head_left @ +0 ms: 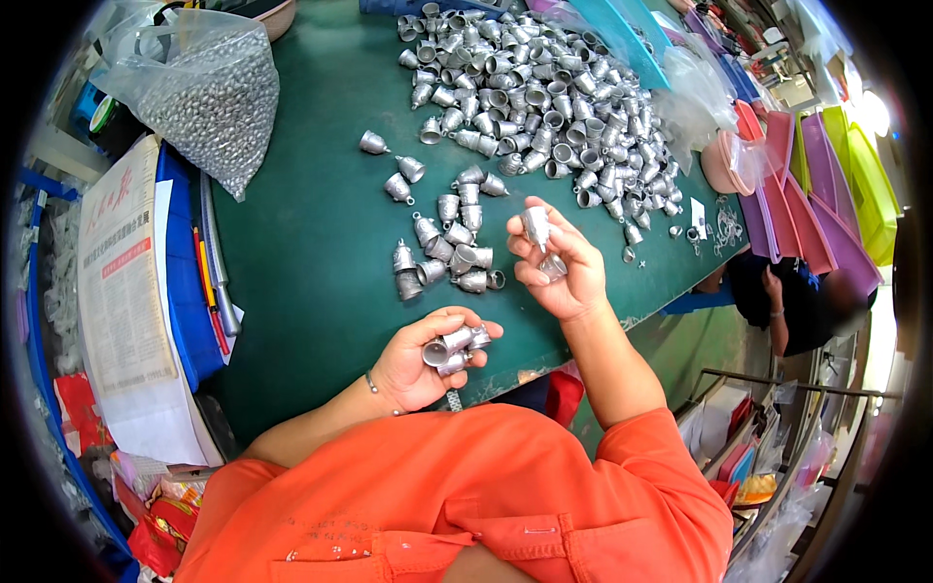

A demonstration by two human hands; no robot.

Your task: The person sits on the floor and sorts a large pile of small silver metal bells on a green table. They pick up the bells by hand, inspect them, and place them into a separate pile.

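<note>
A clear bag (124,56) holds silvery beads (216,102) — hands (406,371) (580,280) hold metal bells (536,227).

i receive a bright view, with white light (873,115) glaring at upper right, small shines on metal pieces (549,99), and bent edges turning black.
</note>
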